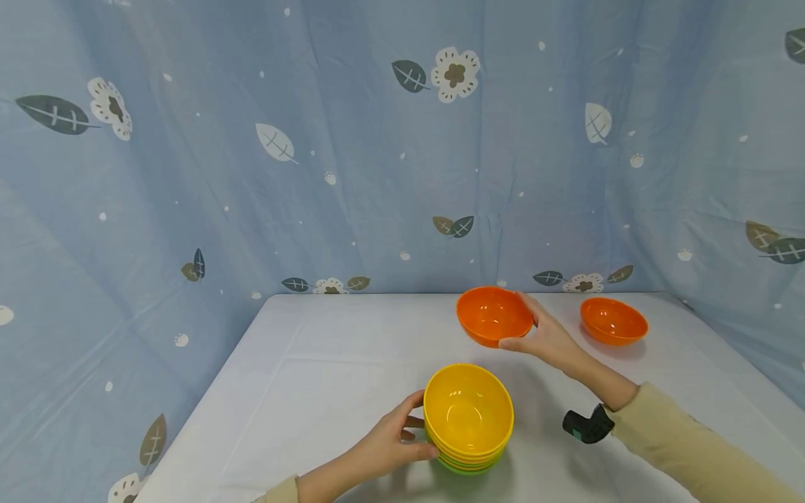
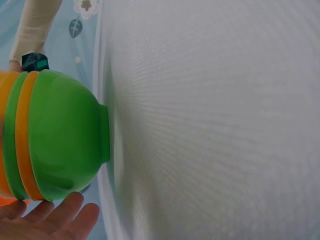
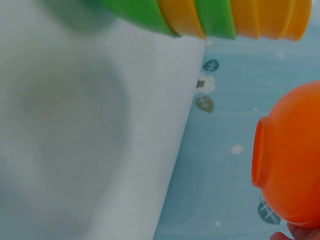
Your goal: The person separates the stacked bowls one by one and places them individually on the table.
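Note:
A stack of bowls (image 1: 468, 419) stands on the white table, a yellow bowl on top and green and yellow-orange ones beneath. My left hand (image 1: 393, 443) holds the stack from its left side, thumb in front and fingers behind. The left wrist view shows a green bowl (image 2: 67, 135) at the bottom of the stack, the fingertips against its side. Beyond the stack, my right hand (image 1: 553, 342) grips an orange bowl (image 1: 493, 318) by its right side. That bowl hangs above the table with its opening tilted toward me; its foot ring shows in the right wrist view.
A second orange bowl (image 1: 613, 321) sits at the table's back right. The white cloth-covered table (image 1: 327, 391) ends at a blue curtain (image 1: 377, 175) printed with leaves and flowers. A black device (image 1: 588, 424) is worn at the right wrist.

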`<state>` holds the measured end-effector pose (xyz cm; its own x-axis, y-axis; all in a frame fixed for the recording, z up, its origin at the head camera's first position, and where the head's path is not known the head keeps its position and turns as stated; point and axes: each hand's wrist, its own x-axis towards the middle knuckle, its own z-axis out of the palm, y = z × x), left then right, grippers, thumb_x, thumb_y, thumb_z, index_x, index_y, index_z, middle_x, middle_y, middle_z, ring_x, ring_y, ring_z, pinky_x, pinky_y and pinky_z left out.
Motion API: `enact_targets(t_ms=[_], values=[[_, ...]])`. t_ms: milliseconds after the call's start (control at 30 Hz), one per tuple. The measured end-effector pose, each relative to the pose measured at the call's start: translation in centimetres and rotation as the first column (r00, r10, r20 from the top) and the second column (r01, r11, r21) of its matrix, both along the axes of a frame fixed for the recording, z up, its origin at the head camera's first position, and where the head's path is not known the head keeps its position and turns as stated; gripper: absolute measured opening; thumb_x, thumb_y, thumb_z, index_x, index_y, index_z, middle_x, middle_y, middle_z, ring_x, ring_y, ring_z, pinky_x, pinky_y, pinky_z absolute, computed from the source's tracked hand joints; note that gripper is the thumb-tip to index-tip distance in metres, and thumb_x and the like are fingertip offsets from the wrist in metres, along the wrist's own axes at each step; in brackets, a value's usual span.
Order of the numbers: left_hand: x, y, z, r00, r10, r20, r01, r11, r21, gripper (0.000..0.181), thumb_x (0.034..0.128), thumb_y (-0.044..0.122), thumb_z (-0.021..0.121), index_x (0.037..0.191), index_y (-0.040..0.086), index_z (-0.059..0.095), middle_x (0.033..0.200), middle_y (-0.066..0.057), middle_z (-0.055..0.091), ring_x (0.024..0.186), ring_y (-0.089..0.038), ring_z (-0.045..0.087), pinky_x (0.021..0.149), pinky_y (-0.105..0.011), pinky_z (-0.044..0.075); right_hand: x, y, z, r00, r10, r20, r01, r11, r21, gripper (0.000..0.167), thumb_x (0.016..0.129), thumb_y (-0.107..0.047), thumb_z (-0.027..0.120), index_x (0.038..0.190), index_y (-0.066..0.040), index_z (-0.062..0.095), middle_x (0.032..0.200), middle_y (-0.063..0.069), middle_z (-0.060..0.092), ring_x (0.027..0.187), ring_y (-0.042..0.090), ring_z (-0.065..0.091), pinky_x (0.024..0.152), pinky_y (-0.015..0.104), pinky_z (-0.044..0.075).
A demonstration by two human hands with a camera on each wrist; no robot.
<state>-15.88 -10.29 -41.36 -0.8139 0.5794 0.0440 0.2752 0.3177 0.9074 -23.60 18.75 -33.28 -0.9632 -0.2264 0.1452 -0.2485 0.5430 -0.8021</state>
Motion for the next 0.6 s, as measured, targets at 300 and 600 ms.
enact_targets(t_ms=[300, 600], values=[[0.0, 0.0, -0.2, 1.000, -0.002, -0.001, 0.002, 1.000, -0.002, 0.076, 0.0815, 0.043, 0.065, 0.142, 0.016, 0.027, 0.141, -0.012, 0.038, 0.108, -0.017, 0.055, 0.081, -0.029, 0.048, -2.0, 0.6, -2.5, 0.999, -0.049, 0.011, 0.049, 0.999, -0.013, 0.104, 0.074, -0.036, 0.074, 0.145, 0.002, 0.008, 0.148, 0.025, 0.016, 0.128, 0.042, 0.026, 0.097, 0.055, 0.036], [0.1, 0.1, -0.2, 1.000, 0.003, 0.001, -0.003, 1.000, -0.013, 0.077, 0.0812, 0.043, 0.065, 0.142, 0.016, 0.027, 0.141, -0.012, 0.037, 0.109, -0.018, 0.054, 0.082, -0.029, 0.048, -3.2, 0.9, -3.9, 0.997, -0.076, 0.000, 0.076, 0.997, -0.013, 0.103, 0.076, -0.037, 0.073, 0.145, 0.002, 0.007, 0.147, 0.026, 0.016, 0.125, 0.041, 0.030, 0.098, 0.055, 0.035]])
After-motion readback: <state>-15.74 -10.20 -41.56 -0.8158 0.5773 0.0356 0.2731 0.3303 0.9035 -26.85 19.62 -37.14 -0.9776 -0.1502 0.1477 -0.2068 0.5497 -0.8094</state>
